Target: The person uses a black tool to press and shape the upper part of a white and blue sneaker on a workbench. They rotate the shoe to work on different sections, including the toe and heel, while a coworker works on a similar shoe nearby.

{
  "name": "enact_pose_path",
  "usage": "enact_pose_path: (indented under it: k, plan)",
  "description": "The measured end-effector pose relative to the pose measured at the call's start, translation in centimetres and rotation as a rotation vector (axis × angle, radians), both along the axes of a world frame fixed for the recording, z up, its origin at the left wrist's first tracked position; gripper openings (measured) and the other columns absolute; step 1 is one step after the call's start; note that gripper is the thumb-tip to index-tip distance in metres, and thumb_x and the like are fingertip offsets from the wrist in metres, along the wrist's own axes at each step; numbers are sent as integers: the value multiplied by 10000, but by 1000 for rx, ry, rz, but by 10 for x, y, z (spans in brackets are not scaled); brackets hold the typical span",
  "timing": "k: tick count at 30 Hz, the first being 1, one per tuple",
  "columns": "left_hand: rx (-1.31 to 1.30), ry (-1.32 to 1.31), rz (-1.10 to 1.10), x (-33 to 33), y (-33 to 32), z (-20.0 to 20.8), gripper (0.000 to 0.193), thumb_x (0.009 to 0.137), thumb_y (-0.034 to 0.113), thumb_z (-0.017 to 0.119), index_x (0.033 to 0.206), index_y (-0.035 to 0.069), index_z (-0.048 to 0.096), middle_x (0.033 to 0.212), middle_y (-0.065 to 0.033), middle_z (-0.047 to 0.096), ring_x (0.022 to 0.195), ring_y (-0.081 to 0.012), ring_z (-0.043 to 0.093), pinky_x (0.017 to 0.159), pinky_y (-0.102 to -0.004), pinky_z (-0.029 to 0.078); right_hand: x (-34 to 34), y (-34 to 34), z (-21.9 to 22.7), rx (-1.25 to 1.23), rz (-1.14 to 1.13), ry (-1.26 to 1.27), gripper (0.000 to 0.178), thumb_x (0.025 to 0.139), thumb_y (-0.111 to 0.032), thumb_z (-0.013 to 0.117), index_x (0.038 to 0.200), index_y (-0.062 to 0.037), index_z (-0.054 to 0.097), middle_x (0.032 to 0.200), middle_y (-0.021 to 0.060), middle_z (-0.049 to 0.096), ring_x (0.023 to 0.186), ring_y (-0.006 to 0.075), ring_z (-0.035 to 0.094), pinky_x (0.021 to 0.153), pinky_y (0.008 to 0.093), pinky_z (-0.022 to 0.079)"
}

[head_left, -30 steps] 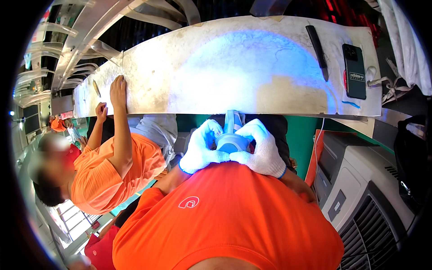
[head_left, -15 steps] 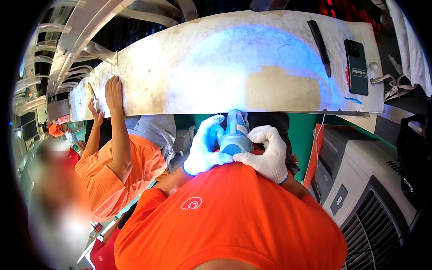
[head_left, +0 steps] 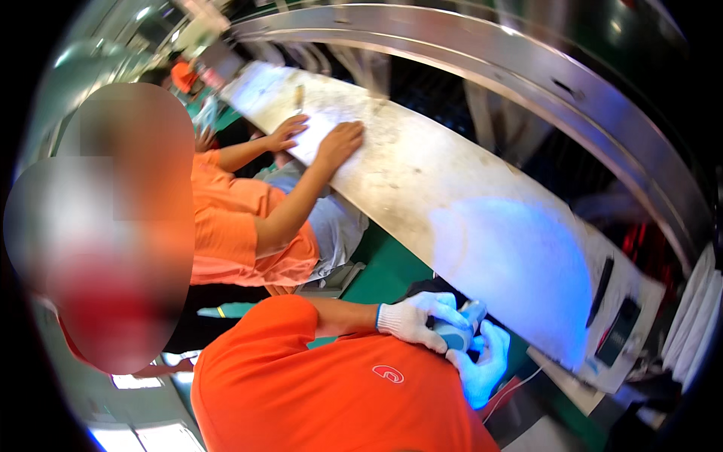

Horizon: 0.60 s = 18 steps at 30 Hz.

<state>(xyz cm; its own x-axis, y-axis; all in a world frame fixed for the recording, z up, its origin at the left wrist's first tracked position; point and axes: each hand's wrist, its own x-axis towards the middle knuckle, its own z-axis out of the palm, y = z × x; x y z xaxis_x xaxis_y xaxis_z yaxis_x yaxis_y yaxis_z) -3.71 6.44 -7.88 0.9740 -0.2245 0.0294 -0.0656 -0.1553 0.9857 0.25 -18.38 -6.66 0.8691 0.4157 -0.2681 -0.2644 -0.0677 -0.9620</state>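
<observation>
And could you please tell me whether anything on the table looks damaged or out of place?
Brownish smudges mark the pale table near the co-worker's hand, so its top looks dirty. Nothing else clearly stands out.

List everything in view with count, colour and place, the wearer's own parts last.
Long flat worktable: one, off-white, diagonally across
Rounded handheld device: one, blue-grey, between the gloves
Slim bar-shaped tool: one, black, table's right end
Rectangular phone: one, dark, right of that tool
Thin tool: one, tan, table's left part
Curved metal rail: one, silver, beyond table
Draped cloth: count unclear, white, far right
Seated co-worker: one, orange shirt, left; others blurred
Knit-gloved left hand: one, white, on device
Knit-gloved right hand: one, blue-lit, on device
</observation>
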Motion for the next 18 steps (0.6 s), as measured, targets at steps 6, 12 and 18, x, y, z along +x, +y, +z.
enact_pose_path:
  k: [6,12,18]
  plan:
    - [-132,115,84,-8,-13,-21,647,756,306,1025,1326,95,805,1068,-75,677,973,-215,631,871,-351,518,26,-8,5,-128,283,-246,641,623,52,896,1251,17,775,1284,105,558,1198,271,603,1016,379,533]
    - [-152,117,61,-6,-10,-23,685,785,347,1027,1376,122,764,1151,-90,670,1045,-234,635,914,-362,512,29,-4,14,-158,296,-124,706,627,50,914,1312,14,748,1290,105,534,1205,263,603,1031,396,549]
    - [-375,253,116,1,-13,-10,992,719,230,1048,1551,45,540,1440,-119,631,1339,-243,604,1182,-405,491,32,-14,4,-121,357,-251,708,654,17,934,1331,2,727,1327,123,547,1230,277,612,1041,417,556]
